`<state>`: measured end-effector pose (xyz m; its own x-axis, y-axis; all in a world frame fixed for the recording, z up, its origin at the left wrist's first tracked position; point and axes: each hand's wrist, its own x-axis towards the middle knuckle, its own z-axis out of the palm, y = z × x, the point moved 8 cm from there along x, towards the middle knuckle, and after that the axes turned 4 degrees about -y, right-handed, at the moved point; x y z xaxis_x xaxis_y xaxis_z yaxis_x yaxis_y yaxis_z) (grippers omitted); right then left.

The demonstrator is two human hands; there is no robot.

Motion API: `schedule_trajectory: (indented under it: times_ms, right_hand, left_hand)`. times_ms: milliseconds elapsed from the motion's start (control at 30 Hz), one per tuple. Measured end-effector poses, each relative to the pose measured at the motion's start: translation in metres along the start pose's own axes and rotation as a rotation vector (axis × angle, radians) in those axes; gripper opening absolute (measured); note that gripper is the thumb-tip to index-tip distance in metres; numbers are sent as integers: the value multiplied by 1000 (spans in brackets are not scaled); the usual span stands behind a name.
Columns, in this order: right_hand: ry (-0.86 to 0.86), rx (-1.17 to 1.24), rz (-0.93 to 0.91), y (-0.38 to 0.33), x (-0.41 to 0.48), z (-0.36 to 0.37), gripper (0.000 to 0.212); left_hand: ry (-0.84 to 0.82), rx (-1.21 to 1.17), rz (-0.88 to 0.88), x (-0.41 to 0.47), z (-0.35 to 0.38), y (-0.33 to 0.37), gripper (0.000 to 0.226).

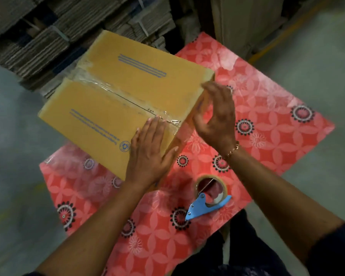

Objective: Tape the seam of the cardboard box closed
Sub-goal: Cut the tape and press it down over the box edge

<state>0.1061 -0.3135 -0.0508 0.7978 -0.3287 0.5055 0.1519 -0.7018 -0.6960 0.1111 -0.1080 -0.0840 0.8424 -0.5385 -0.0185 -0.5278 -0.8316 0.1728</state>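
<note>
A tan cardboard box (108, 92) with blue printed lines lies tilted on a small table, its two top flaps meeting along a diagonal seam (131, 102). Clear tape (100, 84) runs along that seam and wrinkles at the near end. My left hand (149, 150) presses flat on the box's near corner, fingertips at the tape's end. My right hand (215, 114) is against the box's right side face, fingers spread and blurred, holding nothing. A tape roll in a blue dispenser (209, 196) lies on the table, apart from both hands.
The table wears a red floral cloth (267, 120). Stacks of flattened cardboard (48, 32) fill the back left, close behind the box. Grey floor (317, 56) surrounds the table. A bracelet is on my right wrist.
</note>
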Motion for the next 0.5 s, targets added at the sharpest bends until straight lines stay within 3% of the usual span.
schedule_trajectory:
  times_ms: [100,200,300,500]
  right_hand:
    - [-674,-430,-525,-32,-2,38,89]
    - [-984,-627,-737,-23,1,68,85]
    - [-1031,-650,-786,-19,1,76,73]
    - [-971,-606,-623,-29,-26,66,65]
  left_hand:
    - [-23,110,-74,1,2,-5,90]
    - [-79,189,-136,1,4,-8,96]
    - [-108,197,-145,2,7,-8,94]
    - [-131,174,-71,-16,4,-14,92]
